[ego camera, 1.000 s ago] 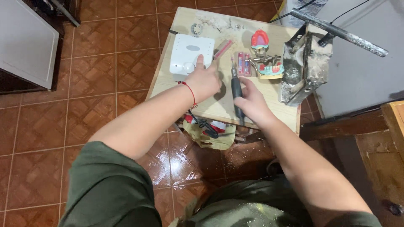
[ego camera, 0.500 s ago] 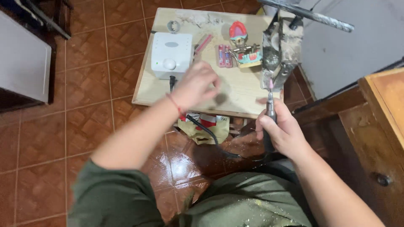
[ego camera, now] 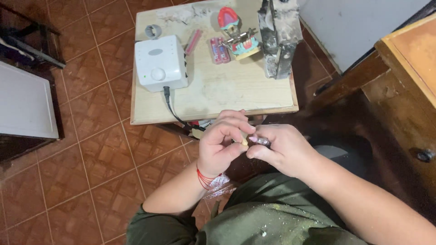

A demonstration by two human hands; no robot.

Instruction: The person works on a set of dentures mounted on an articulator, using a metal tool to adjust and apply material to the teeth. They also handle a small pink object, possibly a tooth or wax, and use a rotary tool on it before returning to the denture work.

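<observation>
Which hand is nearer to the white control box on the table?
Left. The left hand is just below the table edge, near the cable running from the white control box. The right hand, holding a small tool, sits farther right, further from the box.

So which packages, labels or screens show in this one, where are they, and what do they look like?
Pink case: small flat rectangular pack, table's far middle, beside the dental model.
White control box: rounded square unit, table's left side, grey oval label on top, round knob, no screen.
No signs or screens visible.
</observation>
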